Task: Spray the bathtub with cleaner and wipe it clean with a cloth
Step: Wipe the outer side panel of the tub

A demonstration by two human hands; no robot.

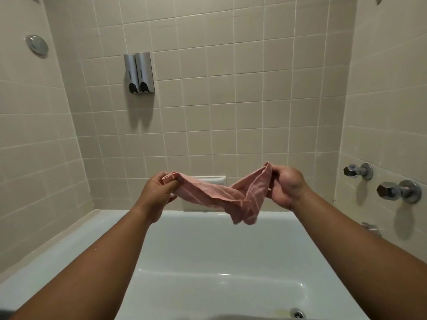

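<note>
Two bare forearms (111, 262) are reaching out over the white bathtub (208, 255), its drain (297, 312) showing at the lower edge. The left hand (159, 188) is pinching one end of a pink cloth (215, 195) and the right hand (286, 188) is gripping the other; the cloth is hanging slack between them, above the tub's far rim. Taps (392, 191) are projecting from the right wall.
</note>
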